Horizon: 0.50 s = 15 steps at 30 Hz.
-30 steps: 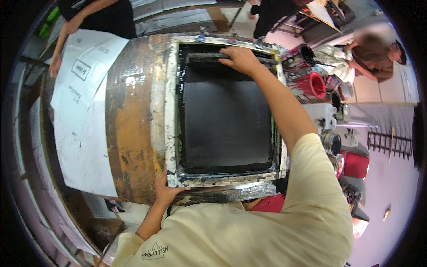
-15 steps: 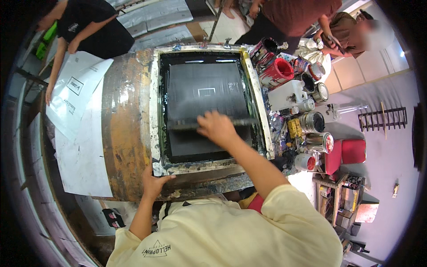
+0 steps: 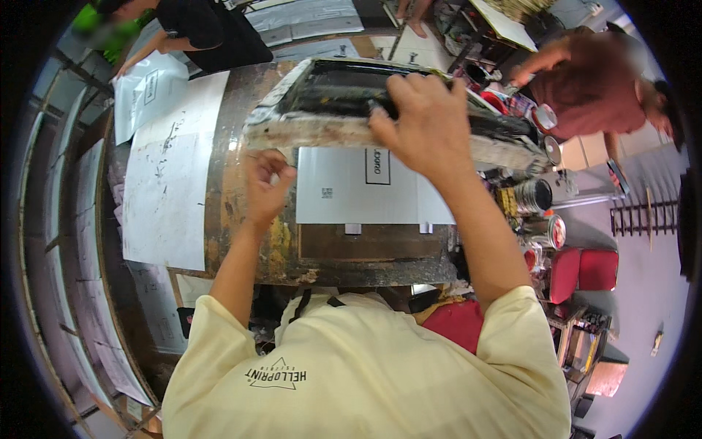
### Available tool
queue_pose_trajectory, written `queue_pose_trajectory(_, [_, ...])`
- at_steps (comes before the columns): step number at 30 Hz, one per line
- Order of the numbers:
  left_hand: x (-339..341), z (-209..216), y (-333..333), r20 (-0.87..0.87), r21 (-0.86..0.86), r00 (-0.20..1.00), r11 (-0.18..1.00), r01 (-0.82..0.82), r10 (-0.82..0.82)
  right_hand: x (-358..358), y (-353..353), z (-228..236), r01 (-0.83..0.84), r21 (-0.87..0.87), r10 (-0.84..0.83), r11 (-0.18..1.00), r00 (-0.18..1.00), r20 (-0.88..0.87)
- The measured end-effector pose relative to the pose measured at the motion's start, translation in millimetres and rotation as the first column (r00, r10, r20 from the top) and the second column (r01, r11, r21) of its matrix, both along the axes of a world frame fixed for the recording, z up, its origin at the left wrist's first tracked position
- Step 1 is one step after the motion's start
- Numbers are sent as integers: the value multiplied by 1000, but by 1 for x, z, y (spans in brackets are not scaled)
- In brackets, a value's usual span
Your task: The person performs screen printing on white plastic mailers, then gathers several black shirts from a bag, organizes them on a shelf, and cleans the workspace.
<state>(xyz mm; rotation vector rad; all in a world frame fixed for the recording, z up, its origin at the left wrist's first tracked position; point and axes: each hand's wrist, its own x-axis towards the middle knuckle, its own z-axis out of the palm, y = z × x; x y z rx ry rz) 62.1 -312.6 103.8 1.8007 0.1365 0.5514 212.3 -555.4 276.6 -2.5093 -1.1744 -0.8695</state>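
- A printing frame point(image 3: 344, 110) with a dark mesh and a paint-crusted wooden rim is tilted up at its near edge above a stained work table point(image 3: 241, 241).
- The near rail of the frame is gripped by the right hand point(image 3: 420, 121), with the fingers curled over the top of it.
- The left hand point(image 3: 265, 186) is seen just below the frame's left near corner, with its fingers bent loosely; whether anything is pinched between them cannot be told.
- A white printed sheet point(image 3: 365, 186) is laid flat on the table under the raised frame, and a small dark rectangle is marked near its far edge.
- The left hand is placed just beside the left edge of that sheet.
- More white sheets point(image 3: 172, 172) are spread on the table to the left, well apart from the hands.
- Round tins point(image 3: 534, 194) are crowded at the right edge of the table, near a red stool point(image 3: 585, 271).
- A person in a dark red shirt point(image 3: 592, 88) is seen at the far right, and a person in a black top point(image 3: 212, 29) at the far left.
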Motion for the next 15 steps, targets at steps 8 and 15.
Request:
queue_pose_trajectory(8, [-23, -156, 16, -227, 578, 950, 755, 309, -215, 45, 15, 36, -33, 8, 32, 999, 999, 37])
queue_pose_trajectory(15, [-8, -162, 18, -324, 490, 918, 790, 368, -227, 45, 23, 53, -63, 22, 63, 998, 998, -11])
